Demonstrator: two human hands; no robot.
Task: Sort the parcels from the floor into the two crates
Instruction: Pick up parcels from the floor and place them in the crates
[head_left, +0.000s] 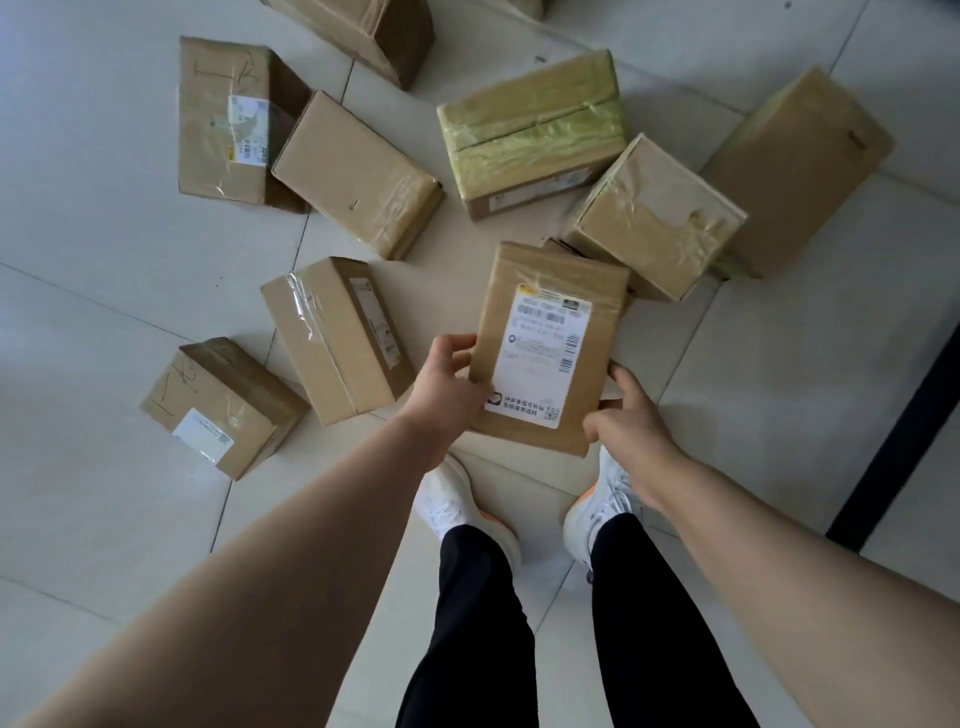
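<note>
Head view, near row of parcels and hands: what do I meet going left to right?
In order: scribbled parcel with white label → taped parcel with side label → left hand → held parcel with big shipping label → right hand.

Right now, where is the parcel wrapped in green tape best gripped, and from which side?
Probably by its two short ends, from above: the green-taped parcel lies flat, broad face up. Its left end is free; the neighbouring parcel crowds the near right corner, so grip that end farther back.
</note>
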